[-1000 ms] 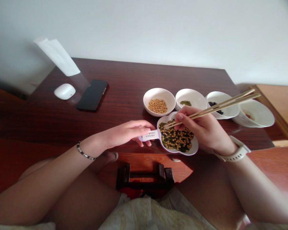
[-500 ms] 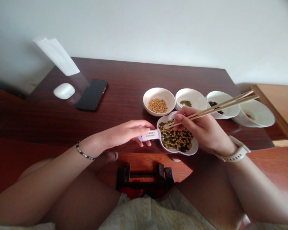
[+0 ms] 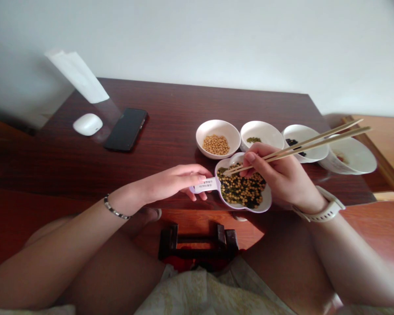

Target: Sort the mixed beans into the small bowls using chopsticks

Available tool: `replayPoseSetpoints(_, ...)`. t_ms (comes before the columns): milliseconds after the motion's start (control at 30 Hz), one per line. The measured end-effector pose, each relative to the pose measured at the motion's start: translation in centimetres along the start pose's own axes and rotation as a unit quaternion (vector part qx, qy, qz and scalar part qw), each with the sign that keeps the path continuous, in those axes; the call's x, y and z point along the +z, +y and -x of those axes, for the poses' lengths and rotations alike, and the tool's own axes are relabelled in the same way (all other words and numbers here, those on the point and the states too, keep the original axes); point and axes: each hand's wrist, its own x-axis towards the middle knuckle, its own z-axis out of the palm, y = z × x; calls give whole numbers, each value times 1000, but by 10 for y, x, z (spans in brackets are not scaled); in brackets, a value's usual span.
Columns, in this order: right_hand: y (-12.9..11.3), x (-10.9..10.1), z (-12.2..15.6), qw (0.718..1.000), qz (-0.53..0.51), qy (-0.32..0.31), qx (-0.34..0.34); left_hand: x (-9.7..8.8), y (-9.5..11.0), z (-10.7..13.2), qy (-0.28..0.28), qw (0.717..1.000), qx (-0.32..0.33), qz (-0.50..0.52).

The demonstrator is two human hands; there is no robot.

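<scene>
Table: dark wood, near edge partly covered by the dish.
Dish: at that edge, long axis left to right, handle pointing left; upper-right rim hidden behind the right hand.
Right hand: grasps the chopsticks; lower fingers mostly out of sight.
Left hand: holds the handle between thumb and fingers, its underside hidden.
Chopsticks: slant from tips at lower left, over the dish, to ends at upper right; cannot tell whether they pinch anything.
Label: on the handle, print unreadable.
Beans: mixed in the dish, green ones hard to separate.
</scene>
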Motion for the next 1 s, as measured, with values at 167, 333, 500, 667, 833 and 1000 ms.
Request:
replayPoseSetpoints(167,0,1,-1,999,2,-32,12,-1,0,-1,-8,1000,2,-3)
replayPoseSetpoints(333,0,1,-1,999,9,-32,10,0,0,-1,-2,1000,1,-5)
replayPoseSetpoints(500,0,3,-1,1000,-7,-21,11,1,0,-1,1,1000,2,2)
replayPoseSetpoints(667,0,-1,0,1000,4,1,3,0,-1,0,-3,1000,3,2)
replayPoseSetpoints(833,-1,-7,2,997,-3,76,-21,-2,-3,0,-6,1000,0,-4)
replayPoseSetpoints(1000,-2,-16,1,977,-36,208,-24,-4,-5,2,-7,1000,1,-12)
